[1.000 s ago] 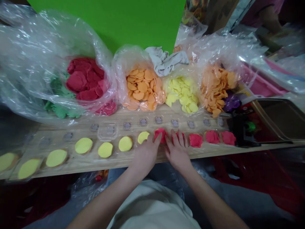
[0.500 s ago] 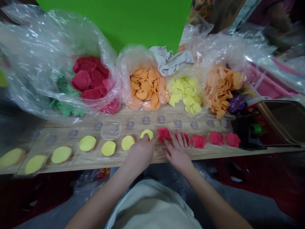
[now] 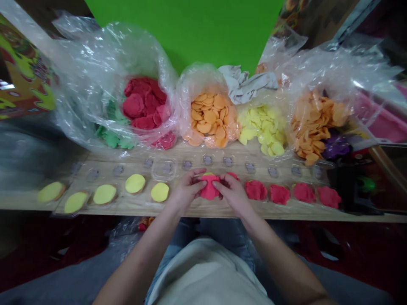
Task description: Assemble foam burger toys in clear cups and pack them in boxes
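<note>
Left hand point(image 3: 186, 192) and right hand point(image 3: 232, 195) near the table's point(image 3: 127, 206) front edge, fingers point(image 3: 197, 183) closed in on a red dough disc point(image 3: 210, 189) from both sides. A yellow disc point(image 3: 208, 173) sits just behind it, mostly hidden. I cannot make out whether the red disc touches the wood beneath.

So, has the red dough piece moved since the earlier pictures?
Yes: held between the left hand and right hand, the red dough piece has shifted left along the wooden board, over the yellow dough disc.
</note>
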Demonstrator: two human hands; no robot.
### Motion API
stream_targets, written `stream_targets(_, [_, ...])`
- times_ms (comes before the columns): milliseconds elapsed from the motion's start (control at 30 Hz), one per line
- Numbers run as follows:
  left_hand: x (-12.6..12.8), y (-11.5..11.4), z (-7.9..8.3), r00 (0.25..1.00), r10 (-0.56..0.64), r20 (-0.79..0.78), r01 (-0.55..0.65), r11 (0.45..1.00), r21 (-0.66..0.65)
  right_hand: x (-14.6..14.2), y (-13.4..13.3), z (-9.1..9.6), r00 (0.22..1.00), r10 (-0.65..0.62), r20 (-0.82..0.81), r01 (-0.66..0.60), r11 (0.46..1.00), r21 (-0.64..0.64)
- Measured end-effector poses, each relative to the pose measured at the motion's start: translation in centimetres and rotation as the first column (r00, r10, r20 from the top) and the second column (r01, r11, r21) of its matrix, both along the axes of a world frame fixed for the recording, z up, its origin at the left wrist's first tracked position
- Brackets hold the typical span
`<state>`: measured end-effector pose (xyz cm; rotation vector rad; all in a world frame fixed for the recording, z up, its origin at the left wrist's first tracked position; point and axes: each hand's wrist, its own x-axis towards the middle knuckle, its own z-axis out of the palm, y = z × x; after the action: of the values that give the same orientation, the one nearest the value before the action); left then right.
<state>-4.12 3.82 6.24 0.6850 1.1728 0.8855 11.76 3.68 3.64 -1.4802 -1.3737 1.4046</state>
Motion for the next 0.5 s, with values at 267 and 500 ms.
stream_targets(267, [-2.5, -0.9, -3.0, 0.637, 0.168, -0.752, 0.309, 0.838, 0.449, -2.7, 1.5, -2.1, 0.693, -0.092, 0.715, -0.246, 0.902, 0.355])
stream_targets(500, [-2.4, -4.2, -2.7, 0.171, 0.176, -0.969, 0.787, 0.568, 0.242, -1.1, -0.8, -1.4, 0.521, -0.170, 0.836, -0.379, 0.832, 0.405])
